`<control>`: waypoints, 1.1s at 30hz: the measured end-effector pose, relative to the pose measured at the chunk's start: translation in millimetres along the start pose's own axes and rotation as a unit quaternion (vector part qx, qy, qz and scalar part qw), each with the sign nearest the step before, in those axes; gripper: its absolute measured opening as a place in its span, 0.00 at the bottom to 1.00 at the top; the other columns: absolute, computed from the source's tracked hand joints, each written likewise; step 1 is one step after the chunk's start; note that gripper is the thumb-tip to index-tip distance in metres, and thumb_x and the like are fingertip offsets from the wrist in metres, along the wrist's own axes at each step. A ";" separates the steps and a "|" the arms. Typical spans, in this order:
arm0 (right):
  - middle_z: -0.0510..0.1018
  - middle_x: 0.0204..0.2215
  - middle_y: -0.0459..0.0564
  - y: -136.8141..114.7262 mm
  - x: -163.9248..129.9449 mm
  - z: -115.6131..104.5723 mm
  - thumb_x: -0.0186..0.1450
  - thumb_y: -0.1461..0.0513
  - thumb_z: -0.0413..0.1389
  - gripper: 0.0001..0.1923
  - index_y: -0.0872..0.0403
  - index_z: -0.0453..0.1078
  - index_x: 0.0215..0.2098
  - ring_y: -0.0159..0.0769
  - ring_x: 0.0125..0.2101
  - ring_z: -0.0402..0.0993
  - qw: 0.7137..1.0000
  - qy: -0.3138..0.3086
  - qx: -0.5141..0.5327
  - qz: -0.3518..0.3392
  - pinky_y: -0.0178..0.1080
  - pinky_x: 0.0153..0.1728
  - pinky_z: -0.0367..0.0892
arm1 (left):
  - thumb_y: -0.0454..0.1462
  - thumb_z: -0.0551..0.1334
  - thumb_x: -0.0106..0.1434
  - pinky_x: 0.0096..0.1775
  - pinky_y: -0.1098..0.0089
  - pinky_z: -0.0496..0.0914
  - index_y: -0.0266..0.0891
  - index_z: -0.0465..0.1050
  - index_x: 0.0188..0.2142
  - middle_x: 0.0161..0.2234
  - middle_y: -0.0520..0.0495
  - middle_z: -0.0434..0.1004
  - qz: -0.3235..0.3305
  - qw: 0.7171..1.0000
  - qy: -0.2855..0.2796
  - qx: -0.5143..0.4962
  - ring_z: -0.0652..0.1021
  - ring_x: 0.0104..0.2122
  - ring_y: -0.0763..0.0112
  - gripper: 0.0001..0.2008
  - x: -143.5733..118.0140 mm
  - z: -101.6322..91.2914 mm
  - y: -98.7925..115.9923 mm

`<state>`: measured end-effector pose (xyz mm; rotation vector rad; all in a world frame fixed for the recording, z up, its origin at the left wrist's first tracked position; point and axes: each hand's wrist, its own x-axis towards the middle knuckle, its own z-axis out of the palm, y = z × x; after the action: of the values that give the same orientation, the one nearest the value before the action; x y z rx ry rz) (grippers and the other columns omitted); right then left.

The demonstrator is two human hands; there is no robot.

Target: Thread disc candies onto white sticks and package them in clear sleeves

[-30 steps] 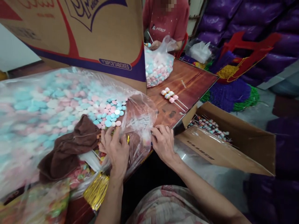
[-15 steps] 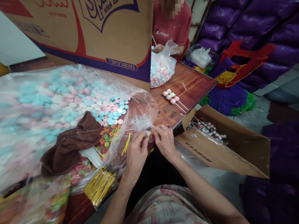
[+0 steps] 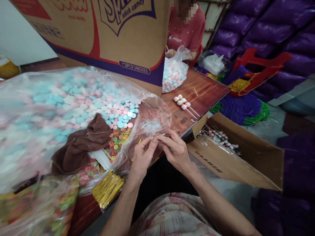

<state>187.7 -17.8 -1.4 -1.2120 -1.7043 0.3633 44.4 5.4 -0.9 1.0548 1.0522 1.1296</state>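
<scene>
My left hand (image 3: 142, 155) is pinched, thumb against forefinger, at the table's near edge. Close beside it, my right hand (image 3: 177, 149) has its fingertips drawn together and meeting the left fingertips. Whatever small thing lies between them is too hidden to name. Just beyond my fingers, crumpled clear plastic (image 3: 150, 124) rests on the table. A loose yellow twist tie (image 3: 140, 141) is partly covered by my left hand. Left of that hand are a bundle of gold twist ties (image 3: 108, 188), white sticks (image 3: 100, 159) and colourful ring candies (image 3: 115, 144).
A large clear bag of pastel candies (image 3: 73, 98) fills the left side, with a brown cloth (image 3: 81, 144) on it. Marshmallow skewers (image 3: 182, 102) lie on the table (image 3: 209, 88). A tall carton (image 3: 110, 42) stands behind; an open box (image 3: 236, 164) sits right. A co-worker (image 3: 188, 32) sits opposite.
My fingertips have come together, the right fingers now reaching to the left ones. My left hand covers more of the loose yellow twist ties. The whole view has shifted slightly.
</scene>
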 end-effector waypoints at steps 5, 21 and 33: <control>0.74 0.53 0.57 -3.5 8.9 -5.8 0.70 0.66 0.53 0.16 0.50 0.76 0.53 0.39 0.48 0.75 0.997 -0.059 0.054 -0.022 0.43 0.50 0.72 | 0.44 0.70 0.59 0.48 0.67 0.71 0.39 0.84 0.34 0.35 0.46 0.83 -0.007 1.000 -0.011 -0.003 0.79 0.38 0.65 0.11 -3.9 -7.7 3.9; 0.70 0.22 0.42 -11.3 2.9 27.5 0.61 0.54 0.64 0.14 0.55 0.72 0.25 0.29 0.25 0.62 0.885 0.057 0.341 0.313 0.33 0.28 0.60 | 0.31 0.77 0.46 0.39 0.73 0.73 0.36 0.80 0.31 0.32 0.49 0.83 -0.136 0.923 0.141 -0.332 0.80 0.32 0.74 0.12 -3.8 12.8 3.2; 0.64 0.18 0.42 -9.1 4.3 26.4 0.66 0.52 0.57 0.21 0.54 0.64 0.20 0.29 0.22 0.58 0.912 0.022 0.265 0.312 0.34 0.25 0.54 | 0.34 0.78 0.44 0.40 0.73 0.74 0.36 0.78 0.27 0.31 0.52 0.82 -0.086 0.928 0.212 -0.295 0.80 0.32 0.74 0.13 3.3 2.1 -1.1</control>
<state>160.6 -11.1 -5.4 -1.2988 -1.0274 1.0982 47.1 8.4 -2.0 0.2383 1.0113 1.4422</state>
